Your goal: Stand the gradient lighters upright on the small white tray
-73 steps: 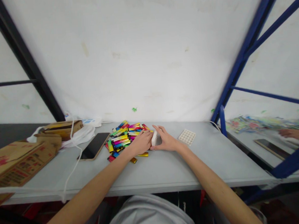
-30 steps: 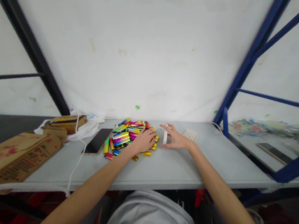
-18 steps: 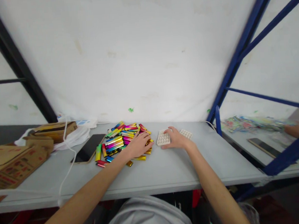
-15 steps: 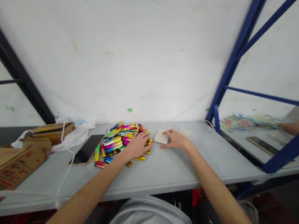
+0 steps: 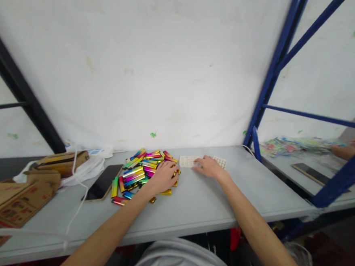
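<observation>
A heap of shiny, rainbow- and gold-coloured lighters [image 5: 134, 175] lies on the grey table. My left hand [image 5: 164, 176] is over the heap's right side, its fingers and thumb bent around a few gold lighters at the edge; the fingertips are partly hidden. Just right of the heap is a white tray with a grid of small cells [image 5: 187, 161]. My right hand [image 5: 209, 167] rests at this tray's right end, with thumb and fingers closed against it. Another gridded white part [image 5: 220, 161] shows behind that hand; whether both are one piece I cannot tell.
A dark phone [image 5: 103, 182] lies left of the heap. Cardboard boxes [image 5: 23, 194], white bags [image 5: 90, 169] and a white cable [image 5: 75, 215] are farther left. A blue metal frame [image 5: 265, 90] stands at right; beyond it are another phone [image 5: 314, 174], clear packets [image 5: 296, 145] and another person's hand [image 5: 344, 152].
The white tray has turned and now lies straighter, parallel to the wall. My right hand has shifted slightly with it. My left hand stays on the heap. The view has tilted slightly upward.
</observation>
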